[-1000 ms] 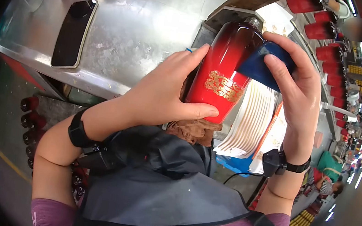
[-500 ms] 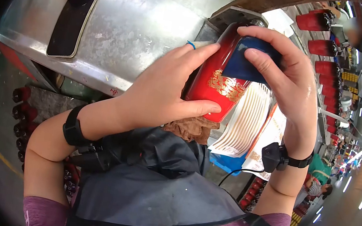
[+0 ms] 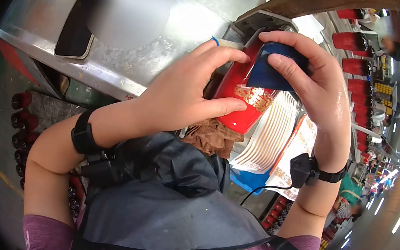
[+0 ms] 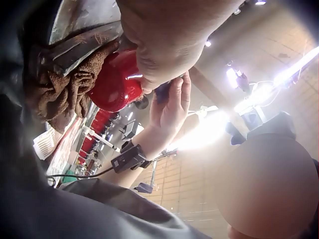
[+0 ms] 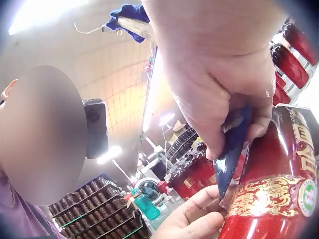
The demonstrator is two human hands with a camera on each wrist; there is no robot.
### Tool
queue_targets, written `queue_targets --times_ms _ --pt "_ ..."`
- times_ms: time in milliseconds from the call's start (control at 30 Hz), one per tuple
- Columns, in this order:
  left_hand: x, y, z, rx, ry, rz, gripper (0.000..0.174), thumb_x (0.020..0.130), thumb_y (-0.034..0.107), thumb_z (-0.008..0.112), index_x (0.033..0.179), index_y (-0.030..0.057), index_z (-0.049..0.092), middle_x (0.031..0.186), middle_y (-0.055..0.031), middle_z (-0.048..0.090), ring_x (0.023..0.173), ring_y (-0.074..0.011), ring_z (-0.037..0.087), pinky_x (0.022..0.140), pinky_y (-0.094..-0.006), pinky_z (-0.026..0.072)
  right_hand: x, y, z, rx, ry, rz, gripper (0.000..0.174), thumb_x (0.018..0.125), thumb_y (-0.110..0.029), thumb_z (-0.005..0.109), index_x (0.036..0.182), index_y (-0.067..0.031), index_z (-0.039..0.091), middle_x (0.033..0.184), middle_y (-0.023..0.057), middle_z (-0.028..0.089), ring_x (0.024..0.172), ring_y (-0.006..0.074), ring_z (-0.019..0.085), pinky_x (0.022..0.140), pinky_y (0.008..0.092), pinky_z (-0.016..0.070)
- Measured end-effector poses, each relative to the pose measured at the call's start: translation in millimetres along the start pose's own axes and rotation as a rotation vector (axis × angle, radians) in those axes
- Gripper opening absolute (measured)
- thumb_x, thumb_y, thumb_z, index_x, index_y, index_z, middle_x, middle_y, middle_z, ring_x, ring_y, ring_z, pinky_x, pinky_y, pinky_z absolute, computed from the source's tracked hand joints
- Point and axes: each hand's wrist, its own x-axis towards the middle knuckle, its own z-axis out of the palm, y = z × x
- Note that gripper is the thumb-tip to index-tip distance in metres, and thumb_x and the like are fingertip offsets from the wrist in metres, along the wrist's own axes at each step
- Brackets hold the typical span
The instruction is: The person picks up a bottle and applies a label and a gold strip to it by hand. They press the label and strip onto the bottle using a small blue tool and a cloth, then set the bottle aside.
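Red bottle [image 3: 236, 104] is gripped by the left hand [image 3: 183, 97], steadied beside the steel tabletop [image 3: 172, 29], seemingly so the right hand [image 3: 318, 85] can pinch a blue cloth [image 3: 269, 71] against it. Left wrist view: its base sits just above a brown rag [image 4: 60, 94]. Right wrist view: the cloth lies on the glaze.

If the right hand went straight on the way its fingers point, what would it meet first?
Probably the left hand, gripping the red bottle: the right hand, pinching a blue cloth against it, points toward those fingertips; depth unclear.
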Motion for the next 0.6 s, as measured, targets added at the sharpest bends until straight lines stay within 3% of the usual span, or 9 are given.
queue_targets --times_ms 67,133,167,233,267,333,600 --pt "2 1 -1 -0.006 0.008 0.003 0.051 0.08 0.02 0.078 0.124 0.005 0.058 0.12 -0.0131 0.06 0.112 -0.0272 0.055 0.1 -0.037 0.0404 1 1 1 0.085 0.002 -0.02 0.025 0.093 -0.017 0.067 0.114 -0.0038 0.068 0.095 0.0039 0.071 0.086 0.0095 0.064 0.079 0.0259 0.0521" --pt "5 3 -2 0.027 0.01 -0.01 0.03 0.079 0.017 0.078 0.103 0.0059 0.064 0.11 -0.0115 0.058 0.105 -0.0261 0.055 0.094 -0.0349 0.0414 2 2 1 0.139 0.045 -0.003 0.025 0.093 -0.016 0.067 0.115 -0.0041 0.068 0.095 0.003 0.07 0.086 0.0085 0.064 0.079 0.0249 0.0516" --pt "6 3 -1 0.026 0.01 -0.009 0.03 0.079 0.017 0.078 0.103 0.0059 0.064 0.11 -0.0115 0.058 0.105 -0.0261 0.055 0.094 -0.0349 0.0414 3 3 1 0.194 0.091 0.016 0.025 0.094 -0.016 0.067 0.116 -0.0044 0.068 0.095 0.0021 0.07 0.087 0.0075 0.063 0.079 0.0239 0.051" --pt "8 3 2 0.045 0.054 -0.006 0.018 0.079 0.015 0.078 0.087 0.0067 0.064 0.104 -0.0103 0.055 0.101 -0.025 0.055 0.091 -0.0337 0.0409 5 9 4 0.194 0.133 0.0 0.026 0.094 -0.015 0.067 0.118 -0.0049 0.068 0.095 0.0012 0.069 0.088 0.0059 0.061 0.079 0.0221 0.05" --pt "11 2 4 0.044 0.054 -0.004 0.018 0.079 0.015 0.078 0.087 0.0067 0.064 0.104 -0.0103 0.055 0.101 -0.025 0.055 0.091 -0.0337 0.0409 6 13 7 0.212 0.245 -0.024 0.026 0.094 -0.015 0.067 0.118 -0.005 0.068 0.096 0.0011 0.069 0.088 0.0057 0.061 0.079 0.0215 0.0497" --pt "15 3 6 0.077 0.183 0.237 0.015 0.08 0.014 0.078 0.082 0.0073 0.064 0.099 -0.0097 0.055 0.097 -0.0242 0.054 0.089 -0.0336 0.0401 10 22 14 0.303 0.419 -0.096 0.026 0.094 -0.013 0.067 0.119 -0.0041 0.068 0.098 0.001 0.068 0.088 0.0048 0.059 0.078 0.0198 0.0487" --pt "21 11 -2 0.049 0.045 0.015 0.014 0.084 0.017 0.074 0.082 0.0072 0.064 0.09 -0.0098 0.056 0.095 -0.0226 0.053 0.087 -0.0337 0.0393 12 33 23 0.493 0.55 -0.065 0.026 0.096 -0.013 0.065 0.119 -0.0018 0.067 0.098 0.0014 0.066 0.088 0.0052 0.059 0.08 0.0195 0.0479"
